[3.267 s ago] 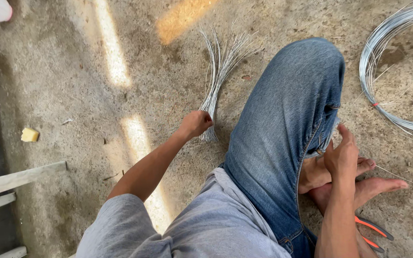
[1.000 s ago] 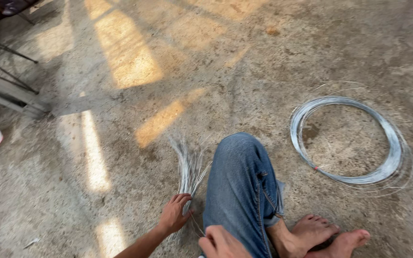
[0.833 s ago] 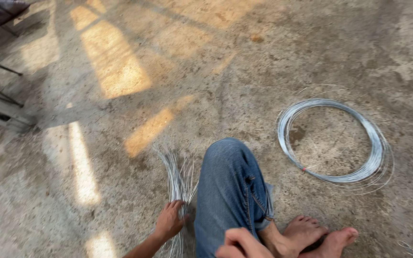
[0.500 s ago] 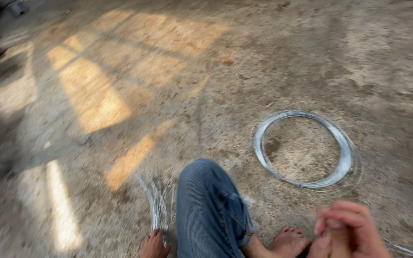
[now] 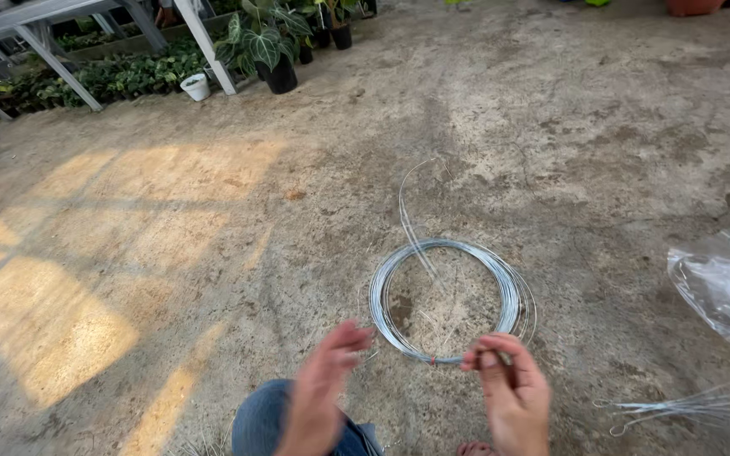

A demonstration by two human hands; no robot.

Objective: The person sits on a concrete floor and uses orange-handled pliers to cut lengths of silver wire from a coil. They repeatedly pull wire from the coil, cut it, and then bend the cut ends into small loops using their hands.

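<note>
The left hand is hovering low in the view, fingers loosely spread and blurred, gripping nothing. Just right of it the right hand is hanging with its fingers curled in toward the thumb — whether something thin is pinched there, I cannot tell. Below and between both hands a knee in blue jeans is poking into view.

Just beyond the fingertips of both hands a coil of grey wire is lying flat on the concrete floor, its near edge seeming to meet the right hand's fingers. One loose strand is trailing away from the coil's far side.

To the right of the right hand, cut lengths of wire are lying fanned on the ground, and further out on that side a clear plastic bag is sitting crumpled.

Far ahead and to the left, sun patches are falling across the floor — past them potted plants, a white pot and metal bench legs are standing.
</note>
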